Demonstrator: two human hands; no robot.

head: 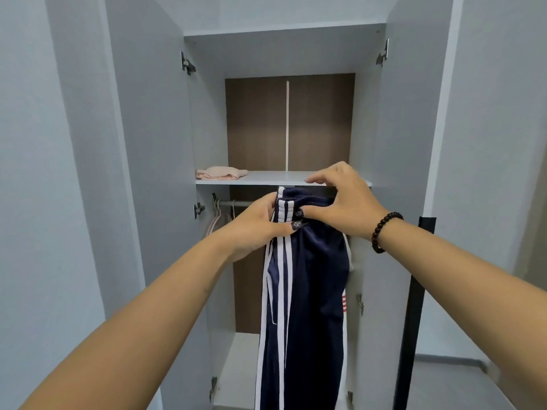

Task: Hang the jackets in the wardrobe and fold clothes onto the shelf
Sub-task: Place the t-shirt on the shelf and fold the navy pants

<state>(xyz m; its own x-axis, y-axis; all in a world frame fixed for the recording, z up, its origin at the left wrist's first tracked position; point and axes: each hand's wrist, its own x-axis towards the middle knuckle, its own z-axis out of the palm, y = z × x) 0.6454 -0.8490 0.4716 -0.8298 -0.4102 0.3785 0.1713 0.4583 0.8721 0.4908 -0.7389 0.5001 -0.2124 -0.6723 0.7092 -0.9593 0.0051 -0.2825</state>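
Single view only: head-worn wide-angle camera, so no second view shares any part of the scene. It faces straight into the open wardrobe (284, 119), roughly level with the front edge of the shelf (266, 181), standing close. Both doors swing out past the frame's left and right sides. The gaze tilts slightly down: the wardrobe's top panel sits near the upper edge of frame, its floor panel near the lower edge. Forearms enter from the two bottom corners and converge at centre, where the left hand (254, 229) and right hand (343, 199) meet just below the shelf's front edge. Vertical lines bow outward toward the frame borders.
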